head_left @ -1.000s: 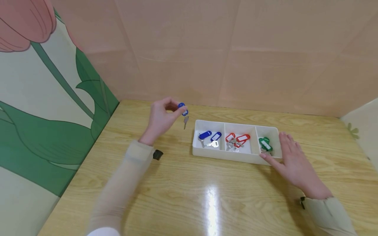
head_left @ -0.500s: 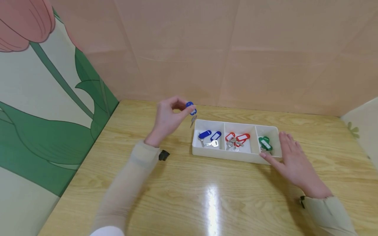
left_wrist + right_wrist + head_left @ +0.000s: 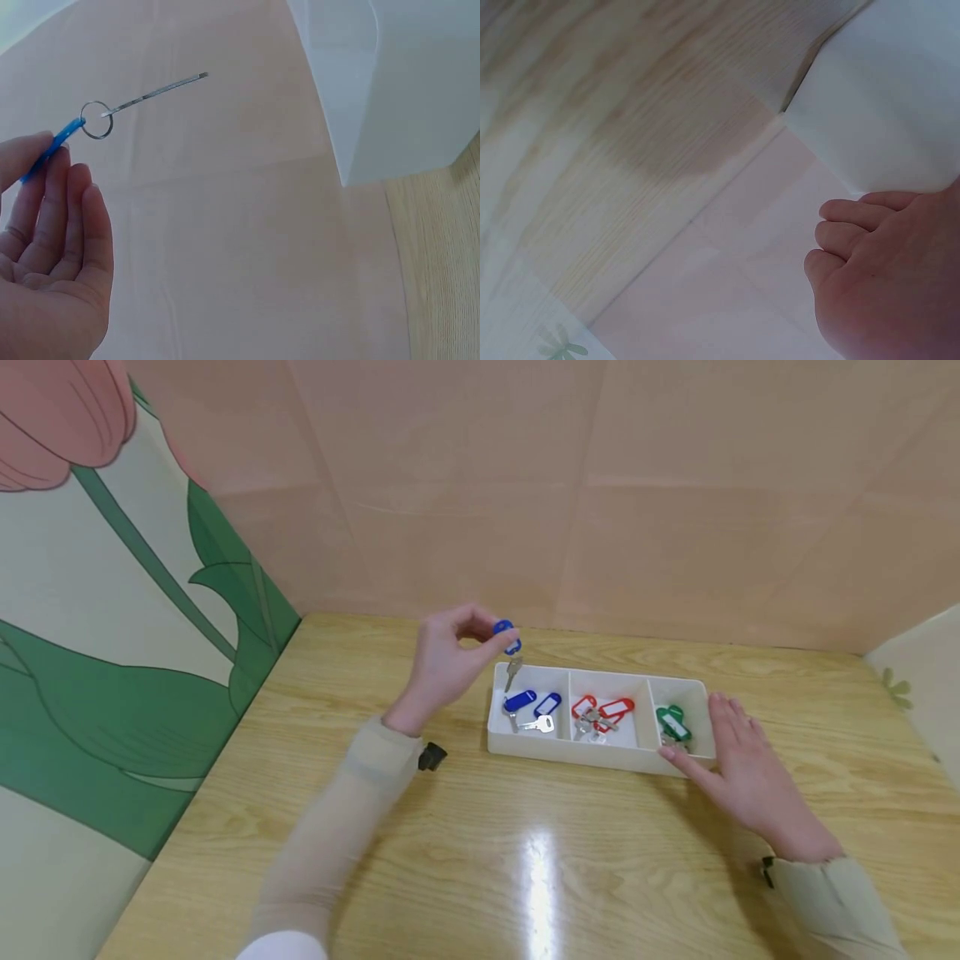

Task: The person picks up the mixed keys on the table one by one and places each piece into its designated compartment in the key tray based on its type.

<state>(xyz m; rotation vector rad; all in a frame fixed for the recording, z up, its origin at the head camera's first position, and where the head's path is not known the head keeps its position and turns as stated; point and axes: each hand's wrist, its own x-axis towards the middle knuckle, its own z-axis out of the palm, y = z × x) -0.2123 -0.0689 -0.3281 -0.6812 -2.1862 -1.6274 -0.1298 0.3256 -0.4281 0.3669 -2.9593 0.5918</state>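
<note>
My left hand (image 3: 450, 664) pinches a blue key tag (image 3: 507, 637) between thumb and fingers, above the left end of a white three-part tray (image 3: 570, 756). From the tag's ring (image 3: 97, 120) hangs a silver key (image 3: 513, 672). Blue key tags (image 3: 520, 701) with keys lie in the tray's left compartment, red key tags (image 3: 617, 708) with keys in the middle one, green key tags (image 3: 674, 724) in the right one. My right hand (image 3: 746, 777) rests against the tray's right end, its thumb at the front rim and its fingers along the end wall.
The tray stands on a wooden table (image 3: 585, 860). A pinkish wall covering (image 3: 525, 527) rises behind the table's back edge. At the left stands a wall panel (image 3: 75, 652) painted with a flower, and another pale panel (image 3: 930, 693) is at the right.
My left hand has moved right with the blue key tag, from left of the tray to above its left compartment. The right hand and the tray have stayed in place.
</note>
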